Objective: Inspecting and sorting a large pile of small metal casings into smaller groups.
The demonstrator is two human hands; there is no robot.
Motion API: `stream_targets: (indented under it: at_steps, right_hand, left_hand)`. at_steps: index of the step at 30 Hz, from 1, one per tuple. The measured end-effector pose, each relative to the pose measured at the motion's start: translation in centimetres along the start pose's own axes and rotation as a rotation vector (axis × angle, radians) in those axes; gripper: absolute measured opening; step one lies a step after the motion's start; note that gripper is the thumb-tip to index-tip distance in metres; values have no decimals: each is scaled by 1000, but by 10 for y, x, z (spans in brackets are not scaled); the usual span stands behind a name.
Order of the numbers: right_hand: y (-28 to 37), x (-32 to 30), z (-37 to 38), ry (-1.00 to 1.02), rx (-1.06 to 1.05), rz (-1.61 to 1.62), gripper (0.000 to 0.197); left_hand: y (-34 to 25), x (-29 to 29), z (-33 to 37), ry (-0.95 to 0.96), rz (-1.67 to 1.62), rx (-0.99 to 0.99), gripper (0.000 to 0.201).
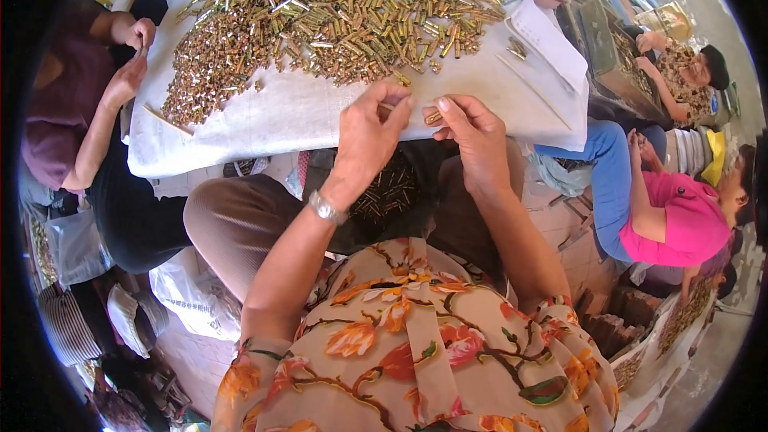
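My right hand (478, 134) is closed, thumb and fingers pinching a small brass-coloured metal cylinder (433, 118) at the table's near edge. Just to its left, my left hand (370, 134) is also closed in a pinch; a small brownish piece shows between its fingertips, too small to name. Beyond my fingers spreads a big heap of gold-coloured metal cylinders (384, 16), with smaller nut-like pieces (212, 72) gathered at its left end. One loose cylinder (402, 78) lies close to my left fingertips. Below my hands, a dark container (384, 196) on my lap holds many similar pieces.
A white cloth (264, 124) covers the table. On its right lie a thin stick (534, 92) and a white sheet (548, 44); another stick (168, 120) lies left. A person in purple (68, 112) sits left, one in pink (676, 220) right. A white bag (192, 292) stands on the floor.
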State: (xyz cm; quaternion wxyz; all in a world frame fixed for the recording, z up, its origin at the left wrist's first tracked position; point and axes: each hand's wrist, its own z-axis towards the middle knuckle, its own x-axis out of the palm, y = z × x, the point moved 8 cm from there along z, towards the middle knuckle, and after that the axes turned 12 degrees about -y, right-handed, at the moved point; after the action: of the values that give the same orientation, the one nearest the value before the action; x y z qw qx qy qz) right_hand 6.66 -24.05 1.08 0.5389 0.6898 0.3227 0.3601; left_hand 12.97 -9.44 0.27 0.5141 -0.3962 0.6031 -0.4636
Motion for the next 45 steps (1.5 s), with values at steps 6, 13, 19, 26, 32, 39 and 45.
stream_targets:
  at_steps: [6,13,19,26,32,39,45]
  right_hand:
    - [-7,3,-14,-41,67,214,22]
    - [-3,8,-22,47,31,186,23]
    - [-9,-2,5,-71,174,341,22]
    - [-2,35,72,11,-484,-566,20]
    - [-5,64,68,153,-669,-969,17]
    - [5,43,32,135,-614,-835,19]
    - [35,32,-51,243,-334,-464,17]
  left_hand:
    - [-1,12,-40,109,-576,-121,20]
    - [-14,6,-50,85,-564,-23,13]
    - [-15,-11,-22,-102,18,204,15]
    - [-24,4,28,-309,590,545,14]
    - [-16,-17,17,-326,600,526,11]
    - [22,-55,-17,-138,-180,11,11]
    - [10,-60,-62,-5,-624,-156,18]
